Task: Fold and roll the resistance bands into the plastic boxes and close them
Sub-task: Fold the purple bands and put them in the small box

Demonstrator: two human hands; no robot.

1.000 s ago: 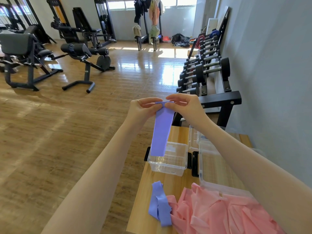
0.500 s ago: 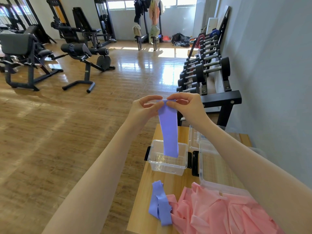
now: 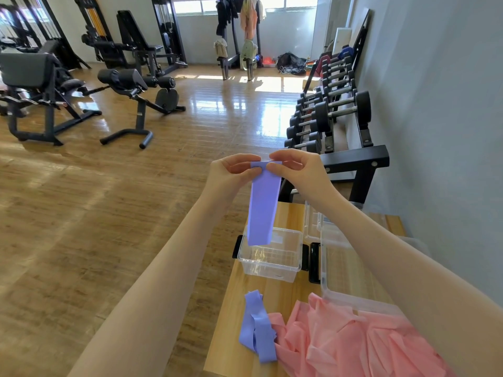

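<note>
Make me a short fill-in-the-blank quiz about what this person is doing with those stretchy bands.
1. Both hands, left hand and right hand, pinch the top of a ____ band.
2. That band hangs above the small clear ____.
3. The heap of bands at the near edge of the table is ____.

Missing words: purple; box; pink

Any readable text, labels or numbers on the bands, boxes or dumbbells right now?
None can be read.
Purple band held up by both hands: plain, no print.
Small clear box: no label visible.
Dumbbells on the rack: any weight marks are too small to read.
Pink bands on the table: plain.
</note>
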